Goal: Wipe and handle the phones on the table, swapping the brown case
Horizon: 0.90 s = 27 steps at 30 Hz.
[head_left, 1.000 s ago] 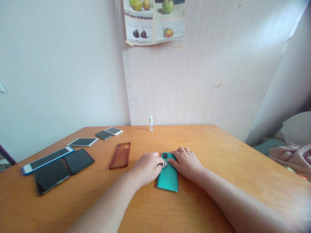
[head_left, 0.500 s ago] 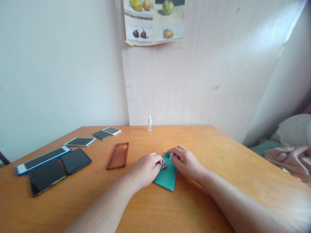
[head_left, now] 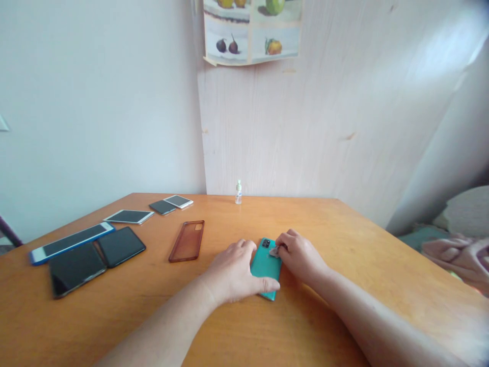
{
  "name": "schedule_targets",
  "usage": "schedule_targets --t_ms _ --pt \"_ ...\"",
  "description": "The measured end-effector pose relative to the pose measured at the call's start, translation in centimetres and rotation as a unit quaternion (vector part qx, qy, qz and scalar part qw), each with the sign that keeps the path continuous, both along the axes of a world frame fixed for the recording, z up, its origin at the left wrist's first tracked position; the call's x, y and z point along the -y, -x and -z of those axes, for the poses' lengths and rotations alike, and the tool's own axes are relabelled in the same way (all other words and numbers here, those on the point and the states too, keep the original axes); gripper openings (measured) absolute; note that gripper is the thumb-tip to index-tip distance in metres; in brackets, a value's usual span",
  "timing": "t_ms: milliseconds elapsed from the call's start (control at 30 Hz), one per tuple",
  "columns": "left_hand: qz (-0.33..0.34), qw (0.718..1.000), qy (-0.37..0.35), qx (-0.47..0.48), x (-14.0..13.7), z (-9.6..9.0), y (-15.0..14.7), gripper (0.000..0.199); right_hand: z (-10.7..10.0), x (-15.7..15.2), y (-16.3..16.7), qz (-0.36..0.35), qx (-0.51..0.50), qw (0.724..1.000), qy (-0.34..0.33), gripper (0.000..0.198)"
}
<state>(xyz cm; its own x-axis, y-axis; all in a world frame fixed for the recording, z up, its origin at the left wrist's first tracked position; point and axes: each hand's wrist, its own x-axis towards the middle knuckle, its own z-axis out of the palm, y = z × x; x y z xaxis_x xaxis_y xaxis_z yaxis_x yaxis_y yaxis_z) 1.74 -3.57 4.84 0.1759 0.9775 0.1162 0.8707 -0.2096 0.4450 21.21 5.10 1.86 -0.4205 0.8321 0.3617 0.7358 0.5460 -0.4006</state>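
Note:
A teal smartphone lies back-up on the wooden table, its black camera block at the far end. My right hand is closed on a small greyish-white wipe, pressed to the phone's back beside the camera. Whether it is cloth or paper I cannot tell. My left hand is open along the phone's left side, with the thumb stretched across its lower part. A reddish-brown translucent phone case lies to the left of that hand.
On the left lie several devices, among them a blue-edged white phone, a black phone, a dark phone and a white one. A small spray bottle stands at the table's back edge.
The wipe has passed from my left hand to my right. My left hand has opened, its thumb now over the phone; my right fingers have closed. The view has shifted slightly.

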Motion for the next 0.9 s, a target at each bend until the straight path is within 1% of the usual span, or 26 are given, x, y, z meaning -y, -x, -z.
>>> schedule_targets --t_ms 33,100,167,233,300,400,500,600,667,767,833,900 --pt "0.006 1.0 -0.004 -0.028 0.3 0.0 -0.3 0.078 -0.1 0.3 0.1 -0.017 0.006 1.0 0.006 0.017" --pt "0.017 0.998 -0.015 -0.062 0.6 0.1 -0.9 0.083 -0.4 1.2 0.6 -0.069 0.0 0.998 0.015 0.018" --pt "0.024 0.997 -0.021 -0.072 0.6 0.3 -1.1 0.078 -0.6 2.2 1.2 -0.126 -0.012 0.992 0.021 0.016" --pt "0.032 0.997 -0.022 -0.066 0.4 0.5 -1.0 0.069 -0.5 2.5 1.5 -0.157 -0.019 0.987 0.025 0.014" --pt "0.041 0.997 -0.027 -0.051 0.1 0.7 -0.7 0.062 -0.2 2.0 1.3 -0.146 -0.016 0.989 0.024 0.016" --pt "0.042 0.999 -0.022 -0.022 -0.4 1.0 -0.2 0.058 0.4 -0.1 0.0 -0.074 0.0 0.997 0.012 0.02" --pt "0.016 0.999 -0.026 -0.013 -0.8 1.1 0.3 0.065 0.8 -2.1 -1.3 -0.017 0.019 1.0 0.004 0.021" --pt "-0.02 0.999 -0.035 -0.026 -1.1 0.9 0.6 0.071 0.7 -2.3 -1.6 -0.007 0.051 0.999 -0.008 0.023" --pt "-0.029 0.999 -0.026 -0.027 -1.2 0.8 0.8 0.071 0.3 -1.1 -0.9 -0.041 0.075 0.996 -0.022 0.025" --pt "-0.027 0.999 -0.021 -0.017 -1.4 1.0 0.9 0.072 -0.7 2.1 0.8 -0.153 0.09 0.983 -0.037 0.028" --pt "-0.022 0.999 -0.033 -0.012 -1.5 1.2 0.9 0.07 -1.3 4.0 1.7 -0.226 0.101 0.969 -0.029 0.032" --pt "-0.018 0.999 -0.041 -0.008 -1.7 1.5 0.9 0.069 -1.5 4.6 2.0 -0.258 0.12 0.959 -0.019 0.037"
